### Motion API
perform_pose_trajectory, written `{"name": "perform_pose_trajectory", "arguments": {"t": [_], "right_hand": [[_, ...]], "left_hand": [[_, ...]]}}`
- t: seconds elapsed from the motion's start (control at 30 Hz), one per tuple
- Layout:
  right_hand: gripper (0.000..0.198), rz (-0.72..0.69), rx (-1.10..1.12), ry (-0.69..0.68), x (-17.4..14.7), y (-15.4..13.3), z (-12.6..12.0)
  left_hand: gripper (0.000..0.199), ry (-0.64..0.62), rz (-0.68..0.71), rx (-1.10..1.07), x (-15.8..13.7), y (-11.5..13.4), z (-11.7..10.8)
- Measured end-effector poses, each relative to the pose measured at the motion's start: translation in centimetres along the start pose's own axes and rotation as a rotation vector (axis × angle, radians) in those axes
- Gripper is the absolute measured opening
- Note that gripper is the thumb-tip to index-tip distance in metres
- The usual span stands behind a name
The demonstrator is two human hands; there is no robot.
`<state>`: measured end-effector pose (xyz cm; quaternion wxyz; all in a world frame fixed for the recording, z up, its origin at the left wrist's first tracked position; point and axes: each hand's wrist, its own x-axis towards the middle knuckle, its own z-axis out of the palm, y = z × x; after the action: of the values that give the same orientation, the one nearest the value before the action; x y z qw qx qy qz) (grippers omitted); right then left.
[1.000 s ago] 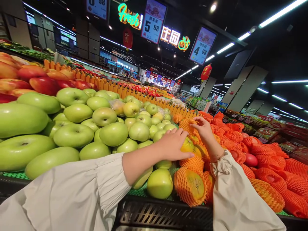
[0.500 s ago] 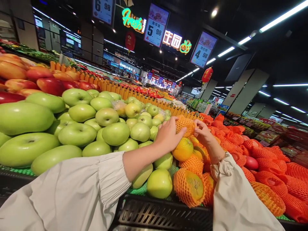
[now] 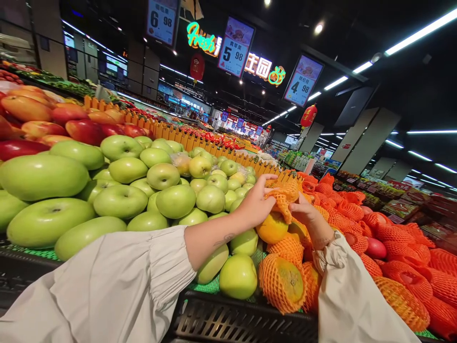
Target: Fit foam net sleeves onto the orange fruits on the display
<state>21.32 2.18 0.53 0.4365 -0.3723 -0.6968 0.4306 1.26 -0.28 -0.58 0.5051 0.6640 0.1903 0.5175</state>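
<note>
Between my two hands is an orange foam net (image 3: pixel 285 196), crumpled, with a loose flap hanging down. Whether a fruit sits inside it I cannot tell. My left hand (image 3: pixel 260 202) grips the net's left side, fingers curled over it. On the other side my right hand (image 3: pixel 304 210) pinches its edge. A bare orange (image 3: pixel 273 227) lies just under the net, partly covered by the flap. Below are more oranges in foam nets, one with its top showing (image 3: pixel 285 283). Green apples (image 3: pixel 238 276) lie to the left of my hands.
Red foam-netted fruit (image 3: pixel 403 267) fills the right side. Red and yellow fruit (image 3: pixel 39 116) is piled at far left. A low orange picket divider (image 3: pixel 185 139) runs behind the apples. A black slotted crate edge (image 3: pixel 243 317) is in front. Price signs (image 3: pixel 235 46) hang overhead.
The foam net was rounded and taut; now it is crumpled, with a flap hanging over the bare orange. My right hand has moved slightly lower. The view has shifted a little.
</note>
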Motion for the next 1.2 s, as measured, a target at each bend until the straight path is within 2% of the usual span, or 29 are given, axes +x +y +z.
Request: {"name": "perform_pose_trajectory", "arguments": {"t": [0.13, 0.23, 0.33, 0.4, 0.5, 0.6, 0.73, 0.8, 0.87, 0.97, 1.03, 1.1, 1.2], "right_hand": [[0.056, -0.039, 0.101, 0.15, 0.0, -0.7, 0.1], [0.055, -0.064, 0.152, 0.227, -0.2, -1.1, 0.1], [0.054, -0.047, 0.159, 0.191, -0.4, -1.1, 0.0], [0.054, -0.022, 0.139, 0.152, -0.6, -1.0, -0.1], [0.054, -0.055, 0.094, 0.158, -0.8, -0.8, -0.1], [0.052, -0.112, 0.032, 0.201, -0.8, -1.1, 0.2], [0.047, -0.098, -0.015, 0.271, -0.4, -1.5, 0.6], [0.043, -0.07, 0.018, 0.248, -0.1, -1.4, 0.6], [0.041, 0.016, 0.014, 0.12, 0.1, -1.1, 0.3], [0.039, 0.172, -0.054, -0.066, 0.1, -0.7, -0.2], [0.039, 0.222, -0.042, -0.048, 0.1, -0.6, -0.5], [0.039, 0.238, 0.002, 0.039, 0.1, -0.6, -0.6], [0.043, 0.246, 0.034, 0.117, 0.3, -0.6, -0.6]], "left_hand": [[0.052, 0.045, -0.089, 0.056, 0.0, 0.5, -0.2], [0.039, 0.024, 0.006, 0.057, -0.1, 0.7, -0.4], [0.023, 0.006, 0.124, -0.012, -0.3, 0.9, -0.3], [0.019, -0.015, 0.079, -0.064, -0.4, 1.0, -0.1], [0.028, -0.045, -0.036, -0.063, -0.4, 0.7, 0.1], [0.035, -0.037, -0.053, -0.015, -0.3, 0.2, 0.1], [0.033, -0.024, -0.062, -0.04, -0.2, 0.1, 0.1], [0.029, -0.035, -0.055, -0.174, -0.2, 0.4, 0.1], [0.025, -0.035, -0.032, -0.297, -0.2, 0.7, 0.1], [0.022, 0.036, 0.004, -0.264, 0.0, 0.9, -0.1], [0.018, 0.104, 0.005, -0.146, 0.3, 0.7, -0.2], [0.021, 0.155, -0.04, -0.04, 0.6, 0.3, -0.2], [0.026, 0.157, -0.144, 0.052, 0.8, -0.3, -0.1]]}}
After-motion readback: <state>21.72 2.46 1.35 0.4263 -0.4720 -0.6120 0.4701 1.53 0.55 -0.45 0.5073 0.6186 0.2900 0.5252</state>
